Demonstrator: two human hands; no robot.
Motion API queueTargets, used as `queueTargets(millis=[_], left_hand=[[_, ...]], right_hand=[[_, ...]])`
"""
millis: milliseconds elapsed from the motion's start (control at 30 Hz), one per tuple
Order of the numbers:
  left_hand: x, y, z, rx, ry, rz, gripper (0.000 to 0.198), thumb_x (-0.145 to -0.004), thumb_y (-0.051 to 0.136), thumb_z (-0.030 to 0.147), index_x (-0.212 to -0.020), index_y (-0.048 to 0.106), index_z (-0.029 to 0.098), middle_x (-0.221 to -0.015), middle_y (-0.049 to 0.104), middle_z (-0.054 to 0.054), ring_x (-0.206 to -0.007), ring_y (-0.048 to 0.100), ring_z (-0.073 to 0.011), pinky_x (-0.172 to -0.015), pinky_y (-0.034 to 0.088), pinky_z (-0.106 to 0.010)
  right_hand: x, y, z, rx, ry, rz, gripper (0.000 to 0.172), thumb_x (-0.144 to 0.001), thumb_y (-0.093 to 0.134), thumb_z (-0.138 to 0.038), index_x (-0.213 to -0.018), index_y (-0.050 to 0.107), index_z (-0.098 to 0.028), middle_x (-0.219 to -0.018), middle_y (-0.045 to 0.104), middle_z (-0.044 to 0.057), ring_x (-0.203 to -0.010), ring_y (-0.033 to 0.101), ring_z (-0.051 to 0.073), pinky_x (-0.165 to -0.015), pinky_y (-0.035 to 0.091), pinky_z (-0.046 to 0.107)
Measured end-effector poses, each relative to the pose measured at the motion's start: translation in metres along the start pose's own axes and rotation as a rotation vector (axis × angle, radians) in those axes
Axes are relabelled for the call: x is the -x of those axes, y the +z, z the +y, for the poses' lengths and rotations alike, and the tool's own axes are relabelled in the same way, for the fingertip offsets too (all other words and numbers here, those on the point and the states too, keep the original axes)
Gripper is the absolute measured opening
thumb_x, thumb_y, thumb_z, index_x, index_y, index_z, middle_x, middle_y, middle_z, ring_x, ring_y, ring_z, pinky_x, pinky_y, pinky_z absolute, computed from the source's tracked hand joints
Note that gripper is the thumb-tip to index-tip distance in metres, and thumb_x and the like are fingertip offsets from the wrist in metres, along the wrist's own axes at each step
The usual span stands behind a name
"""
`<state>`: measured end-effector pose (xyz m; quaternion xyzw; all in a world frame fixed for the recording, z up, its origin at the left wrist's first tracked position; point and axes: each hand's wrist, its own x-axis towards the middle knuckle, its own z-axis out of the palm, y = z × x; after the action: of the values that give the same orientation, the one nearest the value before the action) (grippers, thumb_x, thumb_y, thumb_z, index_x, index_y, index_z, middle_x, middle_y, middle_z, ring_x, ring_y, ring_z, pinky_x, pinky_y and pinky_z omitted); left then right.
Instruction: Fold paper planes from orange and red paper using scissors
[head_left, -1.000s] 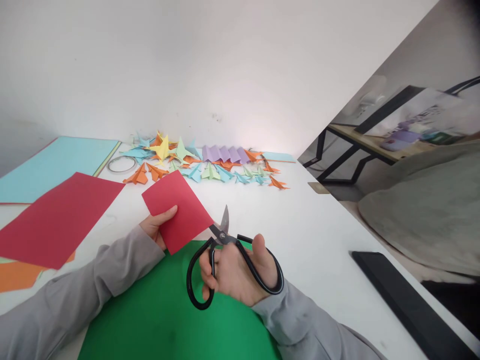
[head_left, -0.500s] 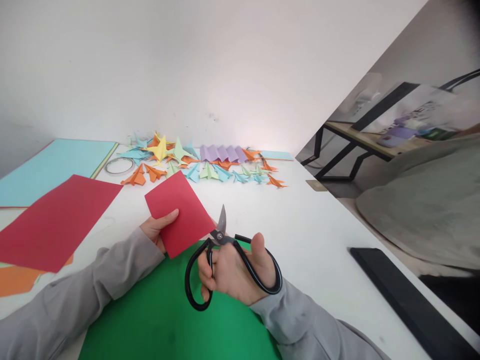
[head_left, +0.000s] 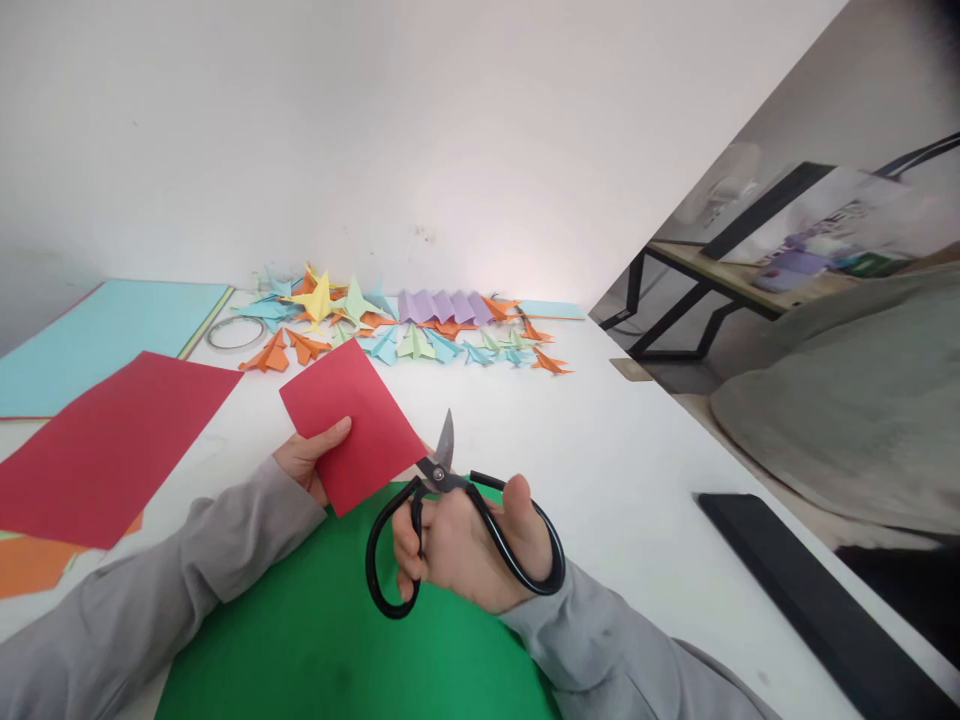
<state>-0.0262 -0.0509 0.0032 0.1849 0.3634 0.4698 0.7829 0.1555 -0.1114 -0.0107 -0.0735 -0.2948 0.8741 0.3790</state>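
Note:
My left hand (head_left: 310, 456) pinches a small red sheet of paper (head_left: 356, 425) by its left edge, thumb on top and the other fingers mostly hidden beneath. Black-handled scissors (head_left: 439, 476) are in my right hand (head_left: 469, 545), fingers through one loop and thumb through the other. Their blades stand apart, at the right corner of the red sheet; one blade is partly behind the paper. Below both hands lies a large green sheet (head_left: 360, 640).
A larger red sheet (head_left: 127, 440) and light blue sheets (head_left: 142, 315) lie at the left, with orange paper (head_left: 34, 565) nearer me. Folded paper planes (head_left: 319, 300) and a pleated purple paper (head_left: 442, 308) line the wall. A black bar (head_left: 802, 590) lies along the right edge.
The red sheet and my left hand have shifted slightly left. The scissors' blades stay open, and my right hand keeps nearly the same place.

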Motion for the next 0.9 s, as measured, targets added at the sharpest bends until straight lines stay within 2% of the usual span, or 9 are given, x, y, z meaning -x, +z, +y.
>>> queueTargets(millis=[100,367,767,900], left_hand=[[0.0,-0.001,0.001,0.007,-0.006,-0.028,0.021,-0.079,0.063,0.012,-0.099,0.064,0.013,-0.089,0.074,-0.009,-0.088,0.069,-0.0265,-0.08,0.058,-0.037],[-0.002,-0.002,0.0,0.006,0.043,-0.03,0.038,-0.078,0.062,0.009,-0.115,0.059,0.016,-0.096,0.073,-0.009,-0.094,0.067,-0.0281,-0.081,0.058,-0.038],[0.004,0.005,0.001,-0.009,0.072,-0.043,0.021,-0.077,0.064,0.012,-0.097,0.067,0.015,-0.095,0.073,-0.01,-0.094,0.067,-0.0291,-0.079,0.059,-0.038],[0.004,0.005,0.004,-0.009,0.075,-0.073,0.025,-0.08,0.061,0.013,-0.103,0.066,0.016,-0.094,0.073,-0.009,-0.09,0.068,-0.0276,-0.077,0.059,-0.037]], right_hand=[[0.0,0.0,0.001,-0.009,-0.001,-0.006,0.074,-0.063,0.052,-0.079,-0.089,0.059,-0.01,-0.08,0.053,0.006,-0.067,0.05,0.016,-0.065,0.042,0.035],[0.0,0.004,-0.004,-0.025,-0.01,0.017,0.077,-0.067,0.041,-0.082,-0.094,0.055,-0.012,-0.078,0.053,0.005,-0.065,0.05,0.016,-0.064,0.041,0.037],[0.0,0.011,-0.01,-0.041,0.007,0.073,0.079,-0.067,0.039,-0.082,-0.116,0.043,-0.021,-0.074,0.054,0.001,-0.062,0.049,0.016,-0.062,0.04,0.037],[0.001,0.012,-0.011,-0.05,0.039,0.06,0.084,-0.067,0.04,-0.082,-0.125,0.037,-0.022,-0.073,0.054,0.001,-0.061,0.049,0.016,-0.062,0.039,0.037]])
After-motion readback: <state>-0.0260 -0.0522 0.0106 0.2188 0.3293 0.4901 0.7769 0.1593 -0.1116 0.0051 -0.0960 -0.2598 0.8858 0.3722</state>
